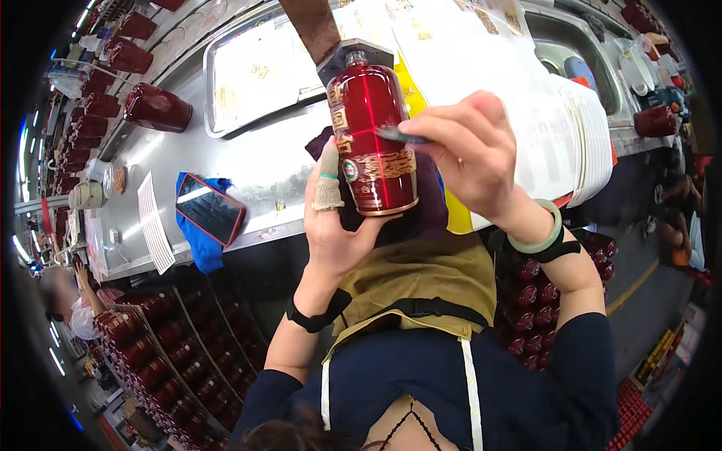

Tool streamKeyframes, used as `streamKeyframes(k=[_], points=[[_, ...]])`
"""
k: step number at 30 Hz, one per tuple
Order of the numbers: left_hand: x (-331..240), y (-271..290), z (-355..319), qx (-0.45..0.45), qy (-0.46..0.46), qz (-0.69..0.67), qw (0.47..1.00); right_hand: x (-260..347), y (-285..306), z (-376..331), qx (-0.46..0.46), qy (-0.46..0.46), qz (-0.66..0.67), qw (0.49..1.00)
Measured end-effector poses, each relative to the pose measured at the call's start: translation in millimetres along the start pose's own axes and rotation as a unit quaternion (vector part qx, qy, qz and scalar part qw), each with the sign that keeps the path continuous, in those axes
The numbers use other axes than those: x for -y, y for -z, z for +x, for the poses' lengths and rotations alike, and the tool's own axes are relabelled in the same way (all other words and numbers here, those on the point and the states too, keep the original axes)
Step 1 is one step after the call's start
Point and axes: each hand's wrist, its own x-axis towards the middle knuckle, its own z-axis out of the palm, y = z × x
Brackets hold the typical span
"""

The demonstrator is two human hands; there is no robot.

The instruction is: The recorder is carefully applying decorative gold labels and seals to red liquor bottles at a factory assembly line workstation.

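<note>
A glossy red bottle (374, 135) with gold ornament and a round seal lies neck away from me, over a dark purple cloth (429, 214). My left hand (335, 225) cups its base from below, the taped thumb pressed on the bottle's left side. My right hand (470, 154) comes in from the right and pinches a thin dark tool (398, 136) whose tip touches the bottle's front. A pale green bangle (538, 233) sits on my right wrist.
On the steel bench lie a phone in a red case (210, 208) on a blue cloth (197, 240), a metal tray (256, 71), a white paper stack (587, 135) and a lying red bottle (156, 109). Crates of red bottles (158, 346) stand below left. A person (75, 301) works at far left.
</note>
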Motion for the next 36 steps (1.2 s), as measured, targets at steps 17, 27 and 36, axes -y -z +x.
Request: streamKeyframes(k=[17, 27, 36], points=[[-0.1, -0.2, -5.0, 0.004, -0.014, 0.010, 1.000, 16.4, 8.5, -18.5, 0.013, 0.006, 0.055, 0.998], [-27.4, 2.7, 4.2, 0.078, -0.029, 0.169, 0.982, 16.6, 28.9, -24.3, -0.025, -0.140, 0.161, 0.977], [-42.4, -18.5, 6.8, 0.090, -0.050, 0.311, 0.945, 11.0, 6.8, -25.1, -0.076, -0.269, 0.193, 0.941]])
